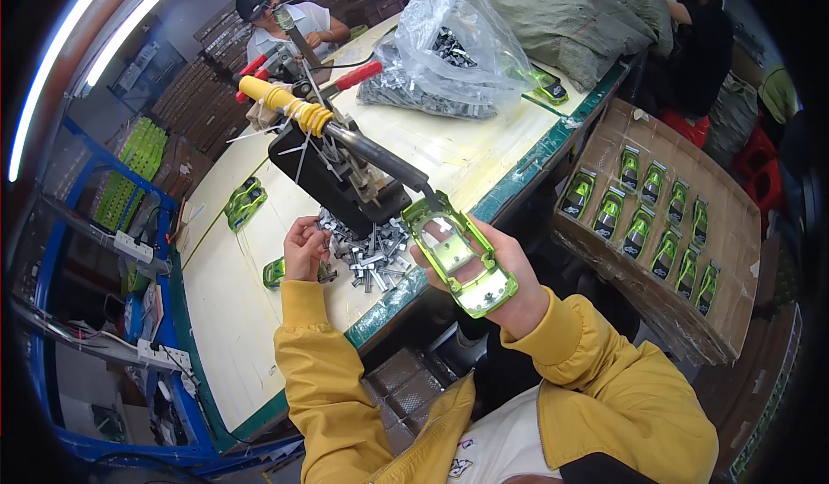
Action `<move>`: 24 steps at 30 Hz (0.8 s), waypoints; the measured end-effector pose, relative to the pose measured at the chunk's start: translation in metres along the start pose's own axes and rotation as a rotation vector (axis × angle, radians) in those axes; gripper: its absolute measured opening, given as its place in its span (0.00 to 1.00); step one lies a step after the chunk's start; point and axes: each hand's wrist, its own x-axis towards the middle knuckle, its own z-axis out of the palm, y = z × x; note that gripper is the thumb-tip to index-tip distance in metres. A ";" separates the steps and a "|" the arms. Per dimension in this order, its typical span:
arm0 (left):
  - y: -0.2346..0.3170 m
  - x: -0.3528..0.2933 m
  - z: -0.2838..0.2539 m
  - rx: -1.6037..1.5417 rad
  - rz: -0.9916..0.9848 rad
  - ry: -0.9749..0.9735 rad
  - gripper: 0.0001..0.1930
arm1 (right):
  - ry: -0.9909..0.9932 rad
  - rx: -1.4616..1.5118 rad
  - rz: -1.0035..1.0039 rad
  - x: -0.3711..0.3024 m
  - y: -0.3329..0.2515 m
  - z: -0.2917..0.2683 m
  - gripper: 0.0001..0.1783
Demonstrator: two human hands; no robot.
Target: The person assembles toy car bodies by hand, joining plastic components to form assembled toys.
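Observation:
In my right hand (522, 292) is a bright green toy car body shell (472, 287), its hollow inner side turned up and its window openings showing. My fingers wrap around it from beneath, at the table's near edge. My left hand (304, 249) has its fingers pinched together at the left side of a pile of small grey metal pieces (373, 259); whatever lies between the fingertips is too small to make out. Just beyond the pile stands a black hand press (341, 173) with a long lever wrapped in yellow (285, 104). Another green car shell (274, 272) lies beside my left hand.
One more green car body (246, 203) lies farther left on the pale table (224, 311). A clear plastic bag (458, 52) of metal pieces and a grey-green sack (574, 26) sit at the back. To the right, a cardboard box (596, 255) carries rows of green cars. People sit across the table.

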 end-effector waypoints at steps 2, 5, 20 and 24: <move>-0.001 0.001 -0.001 0.000 0.006 -0.003 0.11 | -0.014 -0.007 0.002 0.001 -0.001 -0.001 0.19; -0.003 0.001 -0.002 0.008 0.000 -0.015 0.10 | 0.007 -0.010 0.004 0.001 -0.001 0.000 0.19; 0.002 -0.001 -0.003 -0.038 0.024 0.031 0.12 | -0.024 0.004 0.016 0.008 -0.001 -0.017 0.19; -0.006 0.008 0.001 0.067 -0.030 0.163 0.16 | 0.042 -0.048 -0.058 -0.001 -0.013 -0.035 0.18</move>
